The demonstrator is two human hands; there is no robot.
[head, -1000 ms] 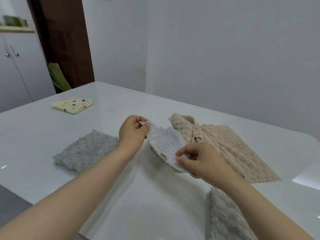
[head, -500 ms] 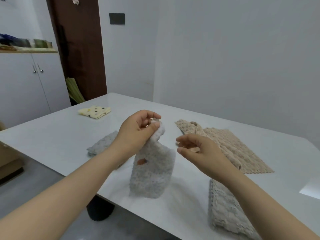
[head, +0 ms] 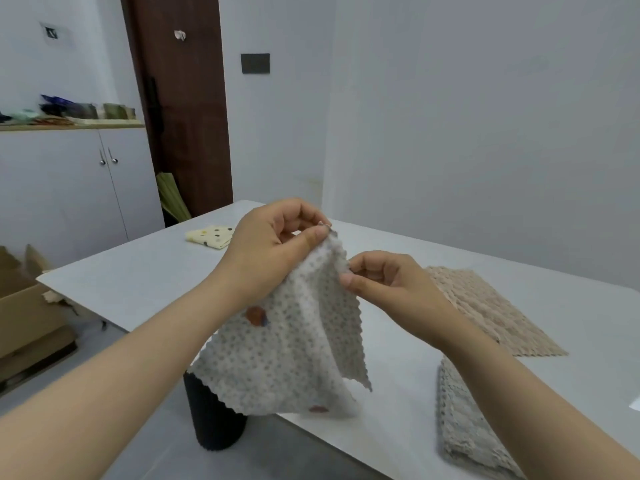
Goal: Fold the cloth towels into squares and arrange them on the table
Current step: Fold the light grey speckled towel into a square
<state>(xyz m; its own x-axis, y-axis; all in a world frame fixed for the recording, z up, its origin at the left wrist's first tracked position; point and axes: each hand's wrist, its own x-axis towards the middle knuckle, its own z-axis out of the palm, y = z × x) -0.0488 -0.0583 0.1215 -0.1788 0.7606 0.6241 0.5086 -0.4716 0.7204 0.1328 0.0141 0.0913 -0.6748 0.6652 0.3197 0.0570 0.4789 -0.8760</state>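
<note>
A white dotted towel point(head: 284, 351) hangs in the air above the white table point(head: 145, 282). My left hand point(head: 273, 247) pinches its top corner between thumb and fingers. My right hand point(head: 384, 285) pinches the towel's right edge just below that corner. The cloth drapes down in loose folds and covers the table's near edge. A beige textured towel point(head: 491, 310) lies flat at the right. A grey towel point(head: 464, 424) lies at the near right, partly behind my right forearm. A folded yellow spotted towel point(head: 209, 236) sits at the far left.
A black round table leg point(head: 214, 420) stands below the near table edge. Cardboard boxes point(head: 27, 317) sit on the floor at the left. White cabinets point(head: 69, 188) and a dark brown door point(head: 183, 109) stand behind the table.
The towel has been lifted higher off the table by my left hand. My right hand, empty half a second ago, now pinches the towel's edge. The camera has tilted up.
</note>
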